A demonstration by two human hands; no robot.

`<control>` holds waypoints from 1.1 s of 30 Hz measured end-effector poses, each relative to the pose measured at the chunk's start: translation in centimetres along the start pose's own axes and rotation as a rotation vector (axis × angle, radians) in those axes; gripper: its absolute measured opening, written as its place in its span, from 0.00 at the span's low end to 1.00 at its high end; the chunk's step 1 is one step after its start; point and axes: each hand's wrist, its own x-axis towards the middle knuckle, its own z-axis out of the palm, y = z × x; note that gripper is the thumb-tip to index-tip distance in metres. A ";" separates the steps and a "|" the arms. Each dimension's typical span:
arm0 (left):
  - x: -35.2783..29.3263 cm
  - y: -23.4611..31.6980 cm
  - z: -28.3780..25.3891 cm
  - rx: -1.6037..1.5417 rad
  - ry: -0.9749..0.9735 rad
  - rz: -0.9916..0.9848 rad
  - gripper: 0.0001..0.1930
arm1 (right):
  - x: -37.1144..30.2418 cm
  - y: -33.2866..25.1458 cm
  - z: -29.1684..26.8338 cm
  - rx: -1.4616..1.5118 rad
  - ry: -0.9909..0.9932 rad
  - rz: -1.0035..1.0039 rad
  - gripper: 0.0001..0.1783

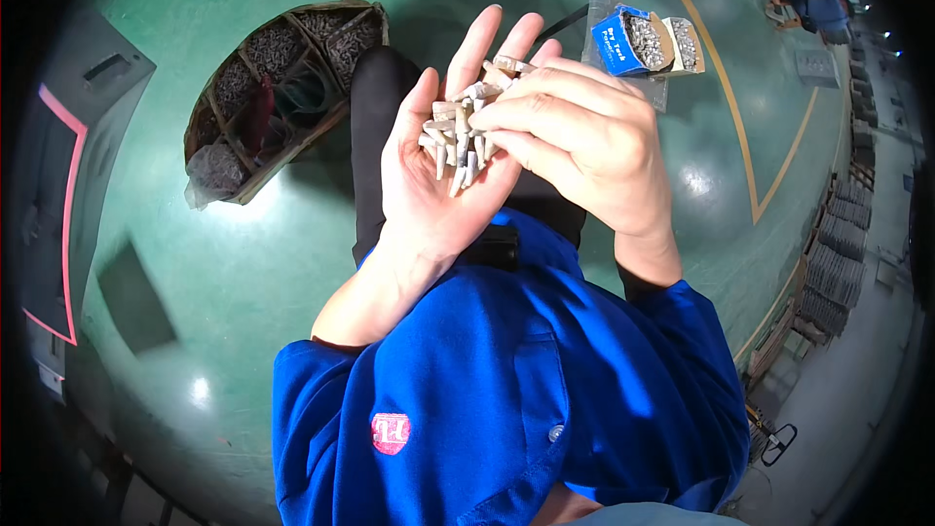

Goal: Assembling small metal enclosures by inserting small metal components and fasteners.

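My left hand (435, 185) lies palm up in front of my chest, cupped under a heap of small pale tapered plugs (450, 141). The plugs point in many directions; some look grey, some cream. From the right, my right hand (594, 131) reaches over the heap. Its thumb and fingertips are pinched together at the right side of the plugs, around what looks like one of them. The tips partly hide that piece.
On the green floor at left stands a worn divided box (219, 117) with dark screws or similar small parts. To the right, a blue carton (618, 39) and an open carton (686, 44) hold small pale pieces. A grey cabinet (107, 97) is far left; stacked sheets (840, 244) line the right.
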 end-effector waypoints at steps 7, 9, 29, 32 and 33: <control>-0.2 0.0 0.1 0.009 0.025 0.005 0.28 | 0.0 0.2 0.1 0.090 0.011 -0.003 0.10; -0.3 0.1 0.0 -0.028 0.013 -0.004 0.28 | 0.2 0.2 -0.5 0.100 0.009 0.028 0.10; 0.2 -0.9 -0.4 0.063 -0.001 0.046 0.28 | -0.4 -0.7 1.0 -0.087 -0.158 -0.096 0.09; 0.0 -0.9 -0.8 0.084 -0.011 0.029 0.28 | -0.5 -0.9 1.3 -0.097 -0.124 -0.113 0.06; -0.1 -0.7 -0.9 0.111 -0.019 0.033 0.28 | -0.6 -1.0 1.5 -0.089 -0.126 -0.110 0.05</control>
